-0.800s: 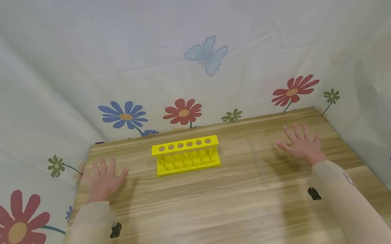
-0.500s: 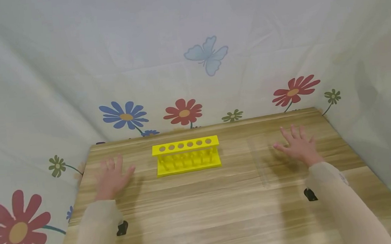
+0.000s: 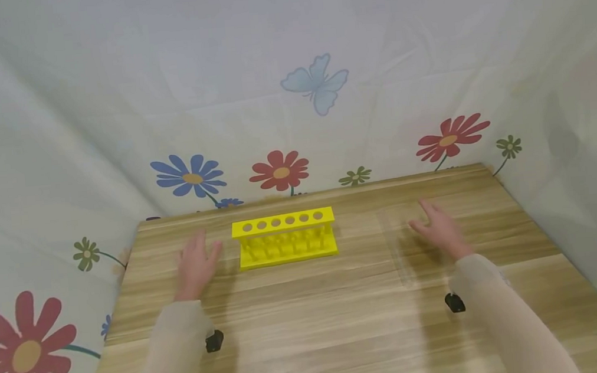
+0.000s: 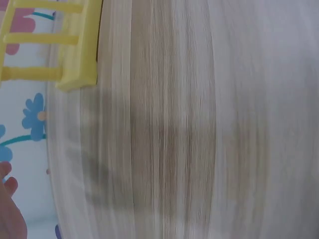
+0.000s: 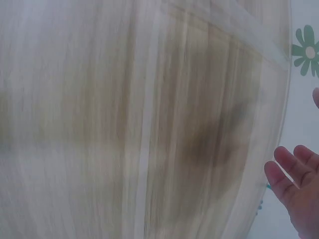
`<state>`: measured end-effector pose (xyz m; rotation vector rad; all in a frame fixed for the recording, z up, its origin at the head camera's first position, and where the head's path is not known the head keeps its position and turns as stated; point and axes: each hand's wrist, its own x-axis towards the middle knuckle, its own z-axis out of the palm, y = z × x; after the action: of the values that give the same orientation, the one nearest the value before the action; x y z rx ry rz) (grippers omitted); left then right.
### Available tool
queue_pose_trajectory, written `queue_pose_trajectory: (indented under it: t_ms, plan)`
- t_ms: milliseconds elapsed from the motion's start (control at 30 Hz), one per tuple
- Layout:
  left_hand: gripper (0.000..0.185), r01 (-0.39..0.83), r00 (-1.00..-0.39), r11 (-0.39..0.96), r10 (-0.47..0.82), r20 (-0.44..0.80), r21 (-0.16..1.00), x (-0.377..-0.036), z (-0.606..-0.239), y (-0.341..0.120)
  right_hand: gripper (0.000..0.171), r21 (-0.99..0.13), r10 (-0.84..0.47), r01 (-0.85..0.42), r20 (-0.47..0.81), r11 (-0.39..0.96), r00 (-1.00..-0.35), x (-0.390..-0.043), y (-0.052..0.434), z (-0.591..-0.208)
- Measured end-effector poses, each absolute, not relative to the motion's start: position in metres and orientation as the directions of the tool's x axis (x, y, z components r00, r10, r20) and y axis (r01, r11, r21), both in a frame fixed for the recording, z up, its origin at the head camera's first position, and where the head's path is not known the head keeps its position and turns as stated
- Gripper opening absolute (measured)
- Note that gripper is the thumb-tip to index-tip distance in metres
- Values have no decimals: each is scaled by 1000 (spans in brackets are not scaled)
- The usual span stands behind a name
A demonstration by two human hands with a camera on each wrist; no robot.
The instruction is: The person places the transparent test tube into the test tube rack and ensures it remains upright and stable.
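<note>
Yellow rack (image 3: 284, 237): mid counter (image 3: 315, 315), untouched. Left hand (image 3: 197, 265): fingers spread, empty, now moved in just beside rack. Right hand (image 3: 437, 229): spread, empty, nearer than before; both closing in.

A light wooden table with striped grain (image 3: 311, 327) stands inside a pale fabric backdrop (image 3: 213, 69) (it wraps three sides), printed with a light blue butterfly (image 3: 315, 84), a red daisy (image 3: 279, 171) and a blue daisy (image 3: 191, 176).
</note>
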<state>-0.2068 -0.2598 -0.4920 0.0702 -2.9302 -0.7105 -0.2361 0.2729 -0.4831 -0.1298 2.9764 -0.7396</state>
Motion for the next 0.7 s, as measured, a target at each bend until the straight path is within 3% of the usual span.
queue_pose_trajectory:
  t_ms: [267,500,700]
  plan:
    - [60,-37,-988,833,-112,104,552,-213,-496,-233,61,-540,-38,-22,-19,841,-999,-239,257,-496]
    - [57,-54,-985,756,-147,89,653,-218,-491,-219,56,-558,-63,-43,-17,829,-998,-241,239,-506]
    - [59,-94,-988,707,-154,23,701,-223,-491,-209,55,-566,-50,1,-75,824,-996,-241,230,-510]
